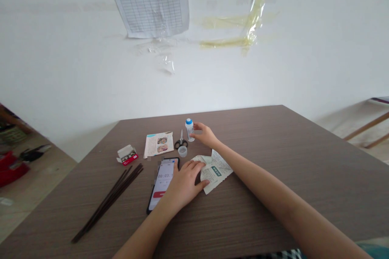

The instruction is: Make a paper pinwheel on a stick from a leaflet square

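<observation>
Head view: a white wall [91,73] bearing a taped, ruled paper chart [150,2] rises behind a brown wood-grain table [273,162]. On the table lie a bundle of long, slender dark sticks [106,202], a black smartphone [162,184] showing a timer, a printed illustrated booklet [158,144], small black-handled scissors [181,141] and a small red-and-white carton [127,154]. The left hand [182,182] lies flat across the smartphone's right edge, its slightly spread fingers [194,168] pressing on a folded cream printed leaflet [216,172]. The right hand [206,135], the nearer to an upright white plastic bottle with a blue cap [189,129], lies to the bottle's right. Its loosely curved fingers [197,126] reach left to the bottle's vertical side without a visible pinch. A small clear plastic cup [182,151] stands just below the bottle.
</observation>
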`<control>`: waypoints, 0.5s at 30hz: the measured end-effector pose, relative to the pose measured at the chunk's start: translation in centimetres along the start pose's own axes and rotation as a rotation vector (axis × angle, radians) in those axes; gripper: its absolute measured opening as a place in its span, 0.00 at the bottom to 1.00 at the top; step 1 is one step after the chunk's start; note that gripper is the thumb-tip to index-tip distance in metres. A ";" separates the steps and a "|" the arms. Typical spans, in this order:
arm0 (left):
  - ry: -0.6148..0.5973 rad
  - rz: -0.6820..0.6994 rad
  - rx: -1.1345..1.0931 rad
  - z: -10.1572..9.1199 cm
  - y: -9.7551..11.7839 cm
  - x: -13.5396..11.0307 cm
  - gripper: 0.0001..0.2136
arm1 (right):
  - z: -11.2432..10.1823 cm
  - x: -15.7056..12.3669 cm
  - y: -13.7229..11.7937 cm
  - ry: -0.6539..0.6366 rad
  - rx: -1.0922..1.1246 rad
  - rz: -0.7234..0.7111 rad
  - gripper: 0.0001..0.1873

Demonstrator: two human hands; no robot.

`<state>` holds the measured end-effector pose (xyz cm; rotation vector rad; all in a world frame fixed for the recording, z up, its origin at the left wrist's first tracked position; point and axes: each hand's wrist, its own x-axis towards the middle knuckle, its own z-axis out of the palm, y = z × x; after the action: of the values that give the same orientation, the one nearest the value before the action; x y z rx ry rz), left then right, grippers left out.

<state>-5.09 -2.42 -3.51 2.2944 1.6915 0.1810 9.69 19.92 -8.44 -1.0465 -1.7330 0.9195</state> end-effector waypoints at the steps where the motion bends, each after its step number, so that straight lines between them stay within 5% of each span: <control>1: -0.004 -0.001 0.003 -0.1 0.1 0.0 0.24 | 0.3 0.1 0.0 0.006 0.003 0.006 0.31; 8: 0.019 0.013 0.014 0.1 -0.3 -0.2 0.24 | 1.4 0.8 -0.1 0.016 0.014 0.066 0.18; 15: 0.028 0.043 0.007 0.7 -0.8 0.1 0.24 | -0.4 0.1 -0.2 0.055 0.050 0.062 0.19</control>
<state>-5.66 -2.21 -4.39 2.3458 1.6596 0.2177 9.95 20.00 -8.14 -1.0880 -1.6329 0.9592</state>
